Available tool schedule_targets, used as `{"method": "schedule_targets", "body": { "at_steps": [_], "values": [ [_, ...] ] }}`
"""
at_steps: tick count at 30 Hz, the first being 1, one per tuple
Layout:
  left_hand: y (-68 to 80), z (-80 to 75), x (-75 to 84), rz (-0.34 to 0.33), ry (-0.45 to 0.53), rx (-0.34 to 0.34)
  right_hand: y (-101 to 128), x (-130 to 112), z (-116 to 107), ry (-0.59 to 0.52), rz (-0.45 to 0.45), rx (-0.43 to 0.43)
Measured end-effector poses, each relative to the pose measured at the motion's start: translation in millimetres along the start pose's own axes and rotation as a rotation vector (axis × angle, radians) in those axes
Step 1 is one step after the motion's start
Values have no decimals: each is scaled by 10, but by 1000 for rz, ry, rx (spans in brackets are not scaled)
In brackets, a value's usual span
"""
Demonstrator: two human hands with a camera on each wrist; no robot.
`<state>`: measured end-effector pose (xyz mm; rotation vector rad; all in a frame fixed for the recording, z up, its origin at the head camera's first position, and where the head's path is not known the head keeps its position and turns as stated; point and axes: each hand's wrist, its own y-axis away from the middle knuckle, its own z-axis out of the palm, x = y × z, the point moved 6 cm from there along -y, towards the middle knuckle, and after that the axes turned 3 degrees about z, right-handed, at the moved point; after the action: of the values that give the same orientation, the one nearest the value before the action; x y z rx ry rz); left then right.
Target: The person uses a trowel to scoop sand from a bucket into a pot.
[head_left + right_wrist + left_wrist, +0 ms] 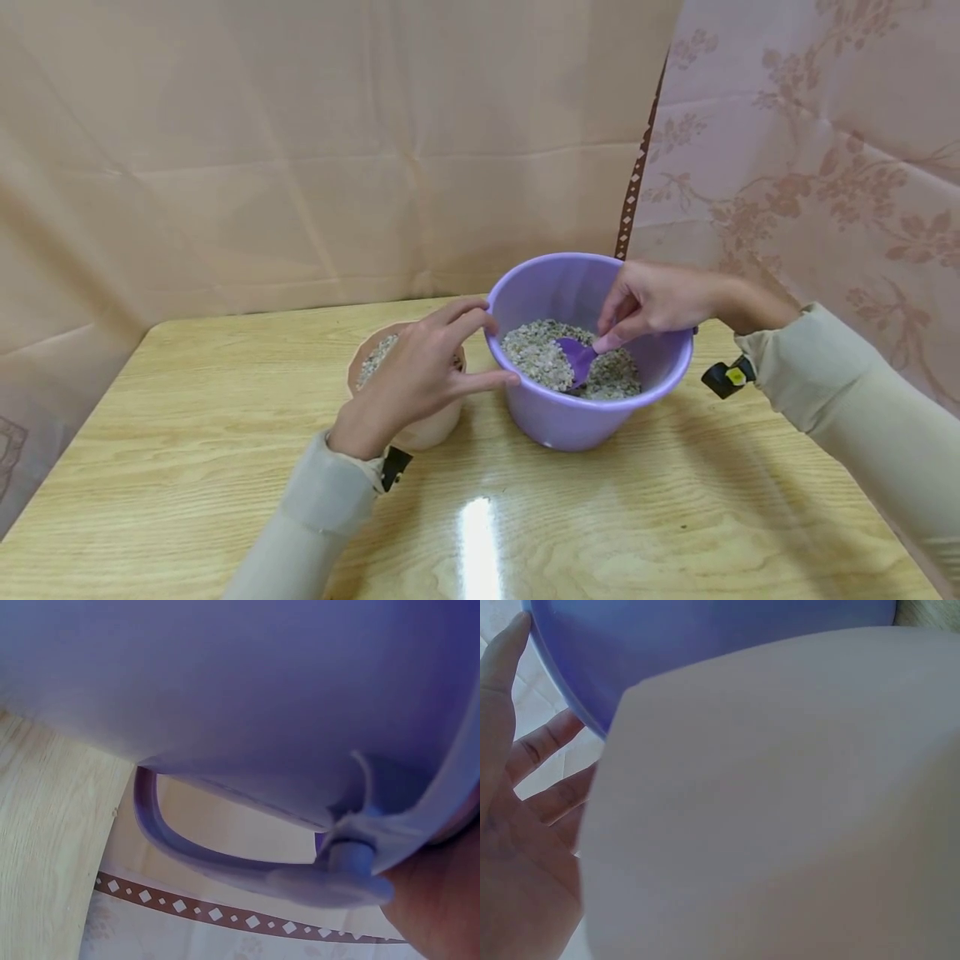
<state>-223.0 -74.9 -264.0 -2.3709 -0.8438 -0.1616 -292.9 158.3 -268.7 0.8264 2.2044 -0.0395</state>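
Observation:
A purple bucket (pixel 558 423) stands on the table, partly filled with small pale grey-green gravel (pixel 534 354). Inside it, my right hand (pixel 660 302) pinches a purple scoop (pixel 577 360) by its handle, the bowl dipped into the gravel. My left hand (pixel 420 358) touches the bucket's left rim with outstretched thumb and fingertips. Below that hand is a beige pot (pixel 431 429) holding similar gravel, partly hidden by it. The pot's pale wall (pixel 780 787) fills most of the left wrist view. The right wrist view shows the bucket's handle (pixel 225 862) hanging at its side.
The wooden table (pixel 225 442) spreads to the left and in front of both containers. Behind it hangs a beige curtain (pixel 300 150), and a flowered cloth (pixel 810 167) hangs at the right. A few specks lie on the tabletop.

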Motion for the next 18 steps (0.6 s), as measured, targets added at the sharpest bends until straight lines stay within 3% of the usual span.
{"method": "schedule_targets", "body": {
  "at_steps": [18],
  "values": [
    [3, -8, -14, 19, 4, 11, 11, 15, -19, -62, 13, 14]
  ]
}}
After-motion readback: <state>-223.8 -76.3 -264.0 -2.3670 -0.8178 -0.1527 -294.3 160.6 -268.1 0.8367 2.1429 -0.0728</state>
